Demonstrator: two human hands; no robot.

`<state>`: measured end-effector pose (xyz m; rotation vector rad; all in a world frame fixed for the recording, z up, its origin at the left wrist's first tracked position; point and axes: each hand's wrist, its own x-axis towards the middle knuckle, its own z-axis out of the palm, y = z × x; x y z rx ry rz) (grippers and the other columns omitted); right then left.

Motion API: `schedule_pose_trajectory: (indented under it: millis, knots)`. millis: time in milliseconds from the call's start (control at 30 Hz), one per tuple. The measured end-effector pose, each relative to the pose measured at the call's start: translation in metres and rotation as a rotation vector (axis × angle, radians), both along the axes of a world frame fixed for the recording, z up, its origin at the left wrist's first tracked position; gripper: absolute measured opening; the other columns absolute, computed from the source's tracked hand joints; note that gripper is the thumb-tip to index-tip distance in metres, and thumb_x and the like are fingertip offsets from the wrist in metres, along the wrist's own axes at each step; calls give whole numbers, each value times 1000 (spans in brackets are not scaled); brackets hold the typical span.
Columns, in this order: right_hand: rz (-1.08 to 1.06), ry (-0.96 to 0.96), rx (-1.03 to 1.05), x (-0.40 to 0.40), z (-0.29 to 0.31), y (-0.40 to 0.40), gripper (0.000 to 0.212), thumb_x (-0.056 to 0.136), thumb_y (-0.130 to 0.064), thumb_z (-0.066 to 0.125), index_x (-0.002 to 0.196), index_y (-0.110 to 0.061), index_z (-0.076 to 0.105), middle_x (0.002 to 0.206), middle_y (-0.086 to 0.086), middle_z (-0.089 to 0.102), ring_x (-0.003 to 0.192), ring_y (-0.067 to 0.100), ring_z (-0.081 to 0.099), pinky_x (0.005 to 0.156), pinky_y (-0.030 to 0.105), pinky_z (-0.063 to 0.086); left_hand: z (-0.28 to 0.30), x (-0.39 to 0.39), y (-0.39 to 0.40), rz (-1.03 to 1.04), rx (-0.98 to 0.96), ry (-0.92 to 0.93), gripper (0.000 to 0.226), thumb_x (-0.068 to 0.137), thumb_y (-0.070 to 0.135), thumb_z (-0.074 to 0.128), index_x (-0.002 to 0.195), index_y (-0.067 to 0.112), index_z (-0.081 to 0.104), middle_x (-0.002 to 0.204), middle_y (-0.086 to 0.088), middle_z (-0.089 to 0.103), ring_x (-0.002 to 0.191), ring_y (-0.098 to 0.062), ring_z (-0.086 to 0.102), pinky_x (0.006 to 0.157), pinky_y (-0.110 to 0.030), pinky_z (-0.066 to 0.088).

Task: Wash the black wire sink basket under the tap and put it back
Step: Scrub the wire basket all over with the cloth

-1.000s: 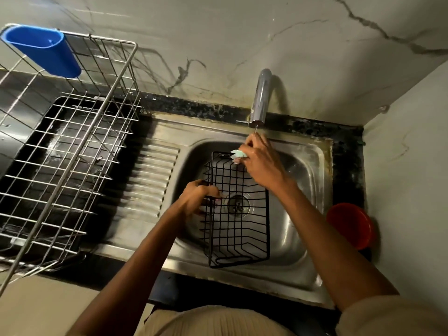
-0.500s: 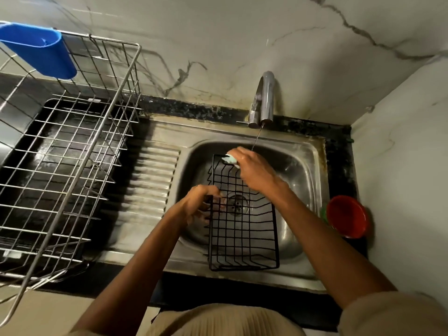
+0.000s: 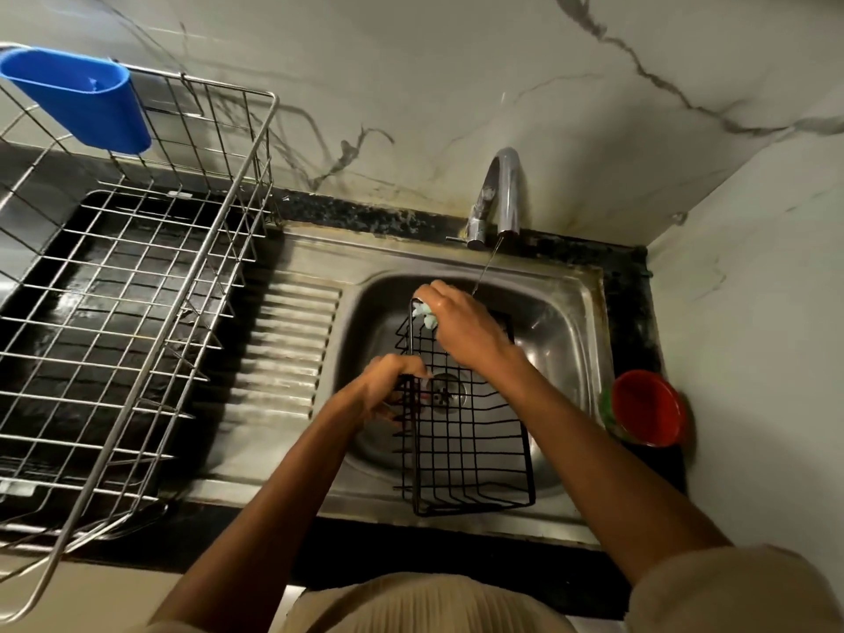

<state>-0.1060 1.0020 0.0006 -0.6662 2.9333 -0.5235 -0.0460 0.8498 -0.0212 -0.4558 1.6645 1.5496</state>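
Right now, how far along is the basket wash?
Mid-scrub. Done: the black wire basket is in the sink and the tap runs a thin stream. In hand: the left hand grips its side while the right hand rubs a pale scrubber on the far rim. Left: rinsing, putting it back.

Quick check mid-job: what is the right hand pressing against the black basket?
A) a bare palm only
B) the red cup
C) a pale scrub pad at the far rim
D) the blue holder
C: the right hand pinches a pale scrub pad on the far rim of the black wire basket, while the left hand grips its left side.
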Motion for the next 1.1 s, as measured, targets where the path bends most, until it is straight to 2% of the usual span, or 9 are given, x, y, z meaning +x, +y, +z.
schedule_pose_trajectory:
  millis: [133, 300, 400, 533, 667, 767, 867, 1000, 1100]
  knots:
    - [-88, -80, 8, -10, -8, 42, 36, 86, 6, 60, 116, -12, 64, 110, 7, 65, 96, 26, 62, 74, 32, 45, -3, 5, -19, 61, 6, -20, 31, 70, 36, 60, 91, 15, 70, 108, -20, 75, 82, -26, 67, 57, -26, 45]
    - [-169, -108, 87, -10, -12, 55, 40, 85, 8, 57, 119, -12, 63, 113, 8, 65, 104, 30, 62, 82, 38, 51, -3, 5, -20, 41, -32, 7, 38, 59, 34, 61, 89, 14, 72, 104, -21, 75, 84, -28, 68, 60, -29, 47]
    - [-101, -59, 31, -5, -6, 24, 54, 84, 11, 57, 132, -14, 55, 123, 5, 58, 110, 22, 57, 90, 35, 51, 4, 4, -5, 7, -78, 46, 38, 56, 33, 62, 85, 11, 74, 89, -14, 74, 80, -25, 68, 58, -30, 50]
    - [12, 25, -38, -3, -1, -5, 54, 84, 12, 56, 131, -13, 57, 123, 6, 58, 110, 23, 57, 91, 36, 50, 5, 2, 5, 55, -150, 23, 75, 39, 47, 68, 104, 11, 72, 103, -11, 74, 95, -29, 69, 69, -40, 58]
    - [-149, 1, -24, -16, -12, 30, 51, 84, 12, 52, 129, -11, 60, 130, 7, 60, 118, 26, 55, 100, 36, 43, 1, 7, -3, 226, -264, 79, 88, 39, 51, 70, 119, 16, 54, 108, -8, 73, 92, -27, 72, 84, -50, 59]
    - [-336, -109, -66, -19, -23, 54, 63, 83, 16, 46, 139, -11, 54, 135, 12, 58, 123, 31, 54, 101, 35, 44, 6, 14, -2, 216, -397, 199, 93, 43, 60, 70, 126, 20, 53, 115, -2, 68, 100, -25, 67, 90, -51, 57]
    - [-455, -278, -156, -13, -31, 48, 64, 86, 10, 51, 146, -11, 42, 128, 20, 60, 114, 36, 58, 90, 35, 48, 12, 18, 11, 203, -462, 257, 96, 47, 61, 71, 129, 16, 51, 118, -1, 65, 105, -25, 63, 95, -46, 53]
    - [-615, -427, -294, -23, -35, 41, 40, 87, -3, 52, 126, -11, 51, 119, 17, 62, 98, 29, 59, 75, 32, 45, 12, 26, 26, 228, -479, 275, 93, 50, 57, 72, 130, 14, 49, 117, -1, 62, 105, -23, 59, 84, -36, 45]
    - [-616, -401, -468, -38, -28, 41, 72, 85, 5, 54, 147, -21, 26, 120, 12, 57, 93, 23, 59, 65, 31, 49, 7, 32, 31, 210, -450, 304, 84, 58, 50, 84, 127, 19, 48, 114, 5, 62, 105, -20, 61, 89, -36, 50]
